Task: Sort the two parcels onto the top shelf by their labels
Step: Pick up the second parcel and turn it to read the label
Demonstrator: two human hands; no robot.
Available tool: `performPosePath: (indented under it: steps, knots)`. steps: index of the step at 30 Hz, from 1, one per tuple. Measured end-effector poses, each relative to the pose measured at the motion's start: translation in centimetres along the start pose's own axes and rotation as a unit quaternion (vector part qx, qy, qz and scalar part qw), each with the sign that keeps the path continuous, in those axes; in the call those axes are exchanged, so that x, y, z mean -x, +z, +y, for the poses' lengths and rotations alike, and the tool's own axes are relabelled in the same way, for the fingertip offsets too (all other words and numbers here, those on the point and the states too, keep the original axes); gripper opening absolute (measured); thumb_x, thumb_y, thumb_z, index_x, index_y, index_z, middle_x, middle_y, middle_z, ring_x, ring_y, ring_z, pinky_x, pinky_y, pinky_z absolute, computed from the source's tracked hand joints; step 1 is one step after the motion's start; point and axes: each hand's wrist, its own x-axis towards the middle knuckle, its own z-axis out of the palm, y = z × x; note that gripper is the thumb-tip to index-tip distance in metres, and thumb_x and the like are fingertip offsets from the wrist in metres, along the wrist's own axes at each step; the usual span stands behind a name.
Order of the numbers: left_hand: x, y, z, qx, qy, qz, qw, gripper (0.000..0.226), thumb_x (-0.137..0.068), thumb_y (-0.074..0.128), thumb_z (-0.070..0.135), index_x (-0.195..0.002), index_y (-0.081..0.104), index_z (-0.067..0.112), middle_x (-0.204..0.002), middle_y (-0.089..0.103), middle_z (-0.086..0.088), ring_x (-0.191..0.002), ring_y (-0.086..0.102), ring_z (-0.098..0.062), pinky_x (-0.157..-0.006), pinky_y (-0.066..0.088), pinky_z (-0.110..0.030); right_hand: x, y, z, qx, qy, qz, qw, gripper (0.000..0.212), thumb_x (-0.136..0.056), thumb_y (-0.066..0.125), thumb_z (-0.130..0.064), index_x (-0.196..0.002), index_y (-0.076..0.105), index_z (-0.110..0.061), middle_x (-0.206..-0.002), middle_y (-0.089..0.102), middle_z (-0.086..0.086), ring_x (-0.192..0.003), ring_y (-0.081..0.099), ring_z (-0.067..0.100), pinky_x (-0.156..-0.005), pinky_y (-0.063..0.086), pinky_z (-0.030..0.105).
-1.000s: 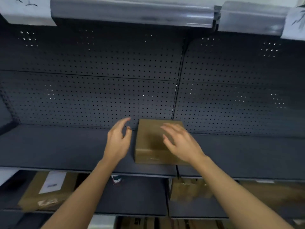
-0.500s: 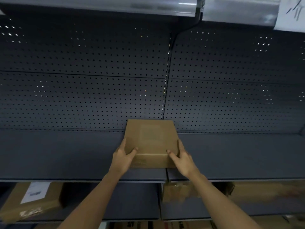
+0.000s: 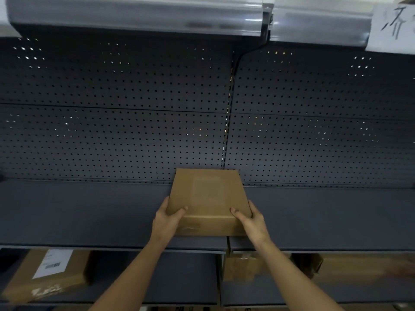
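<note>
A flat brown cardboard parcel [image 3: 207,196] lies on the dark grey shelf [image 3: 89,212], near the joint between two shelf bays. My left hand [image 3: 167,221] grips its near left corner, thumb on top. My right hand [image 3: 249,218] grips the near right corner the same way. A faint label patch shows on the parcel's top face. Overhead runs the top shelf's silver front rail [image 3: 139,16], with a handwritten paper sign [image 3: 393,28] at the right end.
A perforated dark back panel [image 3: 112,131] closes the shelf behind. On the shelf below sit a brown box with a white label [image 3: 47,277] at left and more cardboard boxes [image 3: 244,265] under the parcel and to the right.
Both hands came down from above the parcel and closed on its near corners. The view has shifted so the shelf joint and the parcel sit slightly further left.
</note>
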Motion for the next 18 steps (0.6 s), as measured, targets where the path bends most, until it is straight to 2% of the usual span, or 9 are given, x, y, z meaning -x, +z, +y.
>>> performPosePath:
  steps: [3, 6, 9, 11, 13, 15, 16, 18]
  knots:
    - [0.7, -0.2, 0.0, 0.039, 0.008, 0.005, 0.999, 0.055, -0.084, 0.076, 0.028, -0.135, 0.056, 0.025, -0.114, 0.069, 0.012, -0.109, 0.066, -0.014, -0.101, 0.05, -0.036, 1.1, -0.4, -0.8, -0.031, -0.032, 0.004, 0.999, 0.073, -0.09, 0.073, -0.032, -0.154, 0.04, -0.023, -0.123, 0.063, -0.012, -0.113, 0.059, 0.008, -0.102, 0.041, 0.025]
    - [1.7, -0.5, 0.8, 0.086, 0.027, 0.013, 0.996, 0.053, -0.086, 0.076, 0.02, -0.131, 0.052, 0.032, -0.113, 0.066, 0.016, -0.104, 0.064, -0.005, -0.098, 0.051, -0.03, 2.0, -0.9, -1.7, -0.095, -0.058, -0.001, 0.994, 0.065, -0.096, 0.066, -0.027, -0.155, 0.038, -0.029, -0.122, 0.059, -0.021, -0.108, 0.055, -0.006, -0.103, 0.038, 0.023]
    - [2.5, -0.8, 1.6, 0.121, 0.04, 0.001, 0.992, 0.047, -0.088, 0.073, 0.01, -0.122, 0.053, 0.036, -0.107, 0.066, 0.02, -0.097, 0.064, 0.003, -0.085, 0.053, -0.019, 2.1, -1.5, -2.4, -0.178, -0.027, -0.005, 0.984, 0.062, -0.096, 0.065, -0.025, -0.153, 0.041, -0.035, -0.136, 0.06, -0.012, -0.123, 0.057, 0.011, -0.112, 0.042, 0.042]
    - [2.9, -1.2, 2.0, 0.136, 0.048, -0.009, 0.99, 0.05, -0.089, 0.071, 0.007, -0.125, 0.052, 0.036, -0.107, 0.065, 0.022, -0.091, 0.066, 0.007, -0.076, 0.054, -0.014, 2.2, -1.9, -2.6, -0.225, 0.012, -0.007, 0.974, 0.069, -0.093, 0.068, -0.02, -0.154, 0.04, -0.034, -0.135, 0.062, -0.004, -0.118, 0.061, 0.019, -0.102, 0.05, 0.045]
    - [3.5, -1.5, 2.4, 0.132, 0.058, -0.019, 0.989, 0.054, -0.09, 0.07, 0.007, -0.136, 0.051, 0.03, -0.112, 0.064, 0.022, -0.091, 0.066, 0.011, -0.076, 0.054, -0.011, 2.4, -2.3, -2.6, -0.252, 0.036, 0.003, 0.967, 0.074, -0.088, 0.073, -0.016, -0.154, 0.041, -0.027, -0.132, 0.065, 0.003, -0.114, 0.064, 0.024, -0.089, 0.054, 0.043]
    - [4.2, -1.6, 2.7, 0.1, 0.068, -0.028, 0.992, 0.061, -0.091, 0.068, 0.008, -0.146, 0.045, 0.023, -0.118, 0.061, 0.021, -0.098, 0.064, 0.01, -0.083, 0.053, -0.012, 2.9, -2.5, -2.7, -0.265, 0.036, 0.009, 0.964, 0.073, -0.085, 0.075, -0.014, -0.151, 0.044, -0.021, -0.13, 0.067, 0.008, -0.112, 0.065, 0.025, -0.086, 0.055, 0.043]
    - [4.5, -1.7, 2.7, 0.071, 0.08, -0.026, 0.994, 0.067, -0.092, 0.069, 0.011, -0.15, 0.039, 0.024, -0.126, 0.058, 0.018, -0.109, 0.06, 0.007, -0.095, 0.052, -0.018, 3.2, -2.5, -2.8, -0.263, 0.029, 0.015, 0.964, 0.072, -0.085, 0.075, -0.013, -0.151, 0.045, -0.02, -0.13, 0.067, 0.009, -0.112, 0.065, 0.025, -0.09, 0.054, 0.045]
    - [4.8, -1.7, 2.3, -0.046, 0.13, 0.005, 0.99, 0.073, -0.092, 0.068, 0.019, -0.154, 0.03, 0.027, -0.153, 0.042, 0.006, -0.141, 0.038, -0.008, -0.118, 0.031, -0.033, 3.7, -2.4, -3.2, -0.254, 0.011, 0.032, 0.967, 0.072, -0.087, 0.073, -0.012, -0.152, 0.044, -0.016, -0.132, 0.066, 0.009, -0.112, 0.064, 0.023, -0.103, 0.05, 0.047]
